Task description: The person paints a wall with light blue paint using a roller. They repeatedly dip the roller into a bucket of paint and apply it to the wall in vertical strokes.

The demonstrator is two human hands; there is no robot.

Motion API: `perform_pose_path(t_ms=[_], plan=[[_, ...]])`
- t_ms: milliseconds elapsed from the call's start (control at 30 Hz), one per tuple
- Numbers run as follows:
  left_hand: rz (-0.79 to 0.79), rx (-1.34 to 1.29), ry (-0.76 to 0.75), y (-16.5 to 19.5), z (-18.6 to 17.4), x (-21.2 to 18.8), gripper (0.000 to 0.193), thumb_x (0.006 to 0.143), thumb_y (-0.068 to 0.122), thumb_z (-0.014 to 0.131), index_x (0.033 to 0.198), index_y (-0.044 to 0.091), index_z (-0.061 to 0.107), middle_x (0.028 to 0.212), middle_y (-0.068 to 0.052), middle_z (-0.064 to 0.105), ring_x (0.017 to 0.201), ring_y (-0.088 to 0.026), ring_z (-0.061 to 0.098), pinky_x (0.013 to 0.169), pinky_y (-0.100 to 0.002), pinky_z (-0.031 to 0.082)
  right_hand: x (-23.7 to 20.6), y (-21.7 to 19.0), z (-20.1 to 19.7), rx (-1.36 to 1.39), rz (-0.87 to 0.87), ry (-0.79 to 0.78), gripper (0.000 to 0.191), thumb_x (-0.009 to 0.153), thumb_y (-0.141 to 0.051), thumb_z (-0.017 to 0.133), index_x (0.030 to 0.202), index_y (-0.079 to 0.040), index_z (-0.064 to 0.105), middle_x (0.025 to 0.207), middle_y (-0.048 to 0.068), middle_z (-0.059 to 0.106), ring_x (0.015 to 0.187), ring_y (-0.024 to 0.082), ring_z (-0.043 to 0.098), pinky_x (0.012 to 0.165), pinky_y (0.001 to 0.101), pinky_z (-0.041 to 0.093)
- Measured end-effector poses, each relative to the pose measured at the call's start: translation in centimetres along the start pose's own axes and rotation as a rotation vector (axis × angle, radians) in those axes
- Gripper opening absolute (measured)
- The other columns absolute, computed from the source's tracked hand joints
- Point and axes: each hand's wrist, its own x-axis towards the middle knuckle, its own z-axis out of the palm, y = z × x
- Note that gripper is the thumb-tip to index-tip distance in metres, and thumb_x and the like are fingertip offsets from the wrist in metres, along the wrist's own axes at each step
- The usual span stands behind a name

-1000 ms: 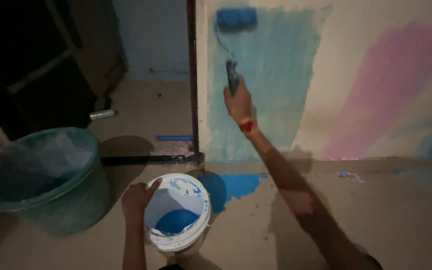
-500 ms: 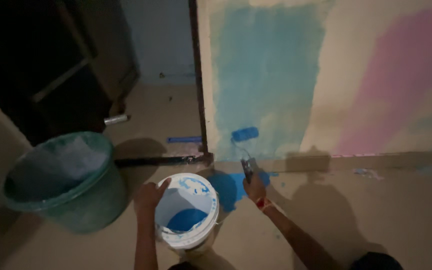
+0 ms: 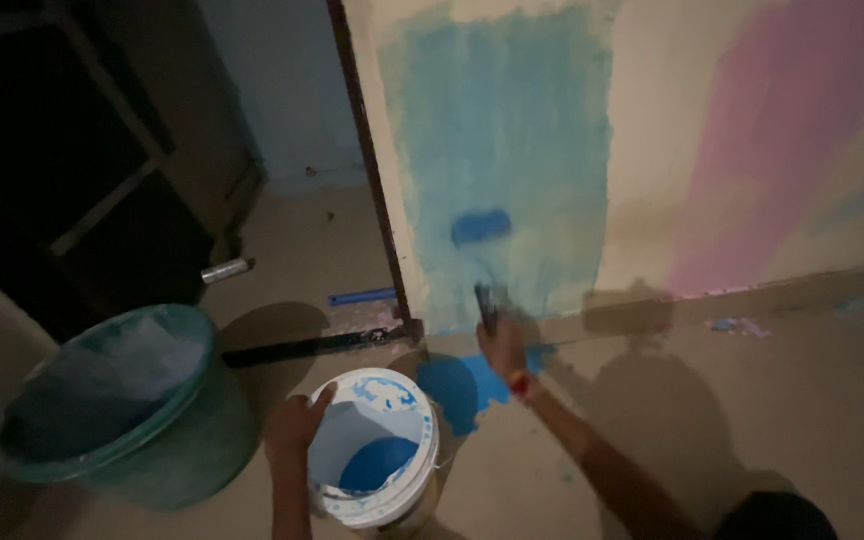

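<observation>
The right hand (image 3: pixel 504 350) is closed around the handle of a paint roller (image 3: pixel 481 227), whose blue sleeve lies against the lower part of a blue patch (image 3: pixel 502 130) on the wall (image 3: pixel 652 140). The handle runs down from the sleeve to the fist, which sits low, close to where wall meets floor (image 3: pixel 772 420). A red band shows at that wrist. The left hand (image 3: pixel 295 425) rests on the rim of a white bucket (image 3: pixel 377 450), fingers curled over the edge and gripping it, as far as the dim light lets one tell. Blue paint pools in the bottom of the bucket and smears mark its rim. Just right of the bucket a blue stain (image 3: pixel 462 385) spreads on the floor, below the roller hand. To the left stands a green tub (image 3: pixel 112 410), near the bucket but apart from it. A pink streak (image 3: pixel 782 130) crosses the wall to the right of the blue patch. A dark bar (image 3: pixel 312 347) lies on the floor at the foot of the wall's corner edge, with a small blue strip (image 3: pixel 362 297) behind it and a pale cylinder (image 3: pixel 227 269) further left.
</observation>
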Motion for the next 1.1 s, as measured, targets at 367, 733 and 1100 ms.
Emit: perform_pose_path(t_ms=[367,733,1100], plan=[[-0.110,0.002,-0.084,-0.9,1.6,0.1,0.091,0.088,0.080,0.041,0.101,-0.001,0.080,0.097,-0.026,0.078,0.089,-0.039,0.079,0.084,-0.051,0.061,17.5,-15.6,-7.9,0.097,-0.062,-0.116,0.040,0.095,-0.025,0.062,0.128,-0.005,0.051,0.084,0.022,0.071,0.070,0.043,0.073,0.063,0.0509,0.054],[-0.009,0.073,-0.065,-1.2,1.2,0.5,0.093,0.087,0.084,0.040,0.094,0.001,0.083,0.098,-0.026,0.077,0.091,-0.037,0.078,0.089,-0.048,0.059,3.2,0.3,-2.2,0.030,-0.083,0.008,0.033,0.096,-0.022,0.065,0.120,0.000,0.057,0.095,0.025,0.068,0.087,0.042,0.068,0.076,0.0495,0.053],[0.027,0.059,-0.019,-0.8,0.8,0.6,0.093,0.086,0.084,0.043,0.104,0.000,0.080,0.105,-0.030,0.074,0.094,-0.040,0.075,0.087,-0.050,0.059,2.1,2.3,-3.8,-0.056,-0.026,-0.051,0.032,0.095,-0.027,0.068,0.112,0.000,0.061,0.084,0.018,0.066,0.075,0.036,0.067,0.068,0.0471,0.052]])
